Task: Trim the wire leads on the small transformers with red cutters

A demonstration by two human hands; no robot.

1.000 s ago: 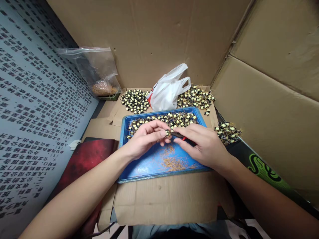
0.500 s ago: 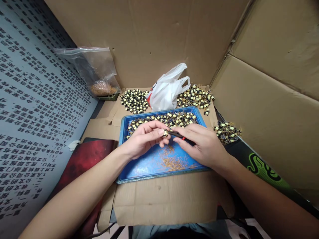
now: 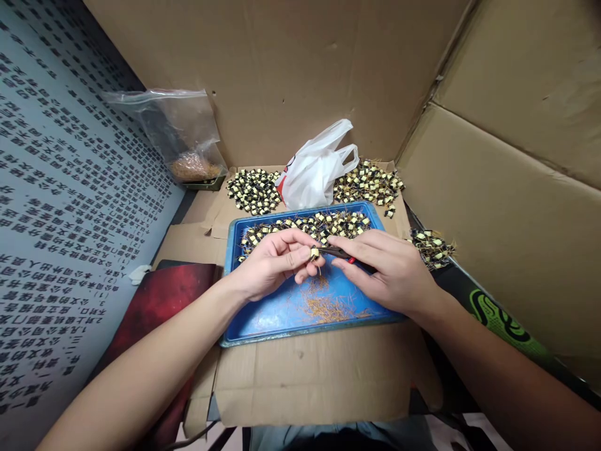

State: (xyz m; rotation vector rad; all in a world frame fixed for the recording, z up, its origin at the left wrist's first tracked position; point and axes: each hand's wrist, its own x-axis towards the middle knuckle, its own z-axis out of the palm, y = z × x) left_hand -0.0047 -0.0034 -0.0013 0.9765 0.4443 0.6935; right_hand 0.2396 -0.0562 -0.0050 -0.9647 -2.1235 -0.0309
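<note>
Between the thumb and fingers of my left hand point(image 3: 272, 262) is a small yellow-taped coil point(image 3: 315, 253) with thin copper-coloured wire ends. My right hand point(image 3: 387, 266) is closed around dark cutting pliers point(image 3: 339, 252) with a bit of red on the handle. The jaws of the pliers reach to the coil's right side; whether they close on a wire is too small to tell. Below both hands lies a blue tray point(image 3: 267, 329). Many like coils point(image 3: 338, 222) fill its far side, and a heap of copper-coloured wire clippings point(image 3: 328, 308) lies towards its near right.
Behind the tray stand a coil pile point(image 3: 253, 191), a white plastic bag point(image 3: 312, 175) and another coil pile point(image 3: 370, 185). More coils point(image 3: 429, 247) lie at the right. A zip bag point(image 3: 195, 164) of clippings stands back left. Cardboard walls point(image 3: 300, 75) enclose the back and right.
My right hand and the pliers have shifted slightly right. The coil in my left fingers has turned a little, and a wire end now shows hanging below it.
</note>
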